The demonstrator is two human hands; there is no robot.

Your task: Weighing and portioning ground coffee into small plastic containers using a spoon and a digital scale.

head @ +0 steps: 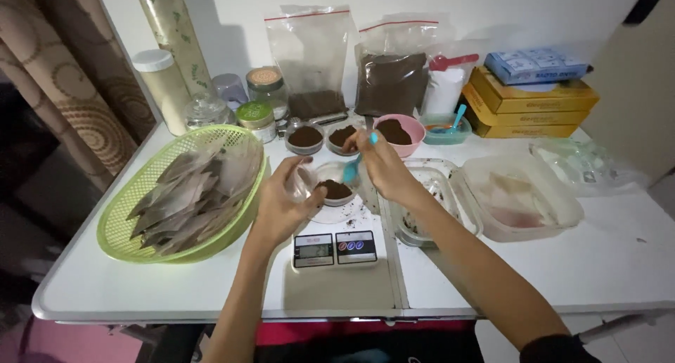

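Spilling of brown powder is risked w/ teal scoop pinched in right hand over small dish on scale, clear bag clenched by left hand.

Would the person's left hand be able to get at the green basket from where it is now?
Probably yes. The left hand sits right beside the green basket, whose open top faces up with nothing between them. But its fingers seem busy holding a small clear bag.
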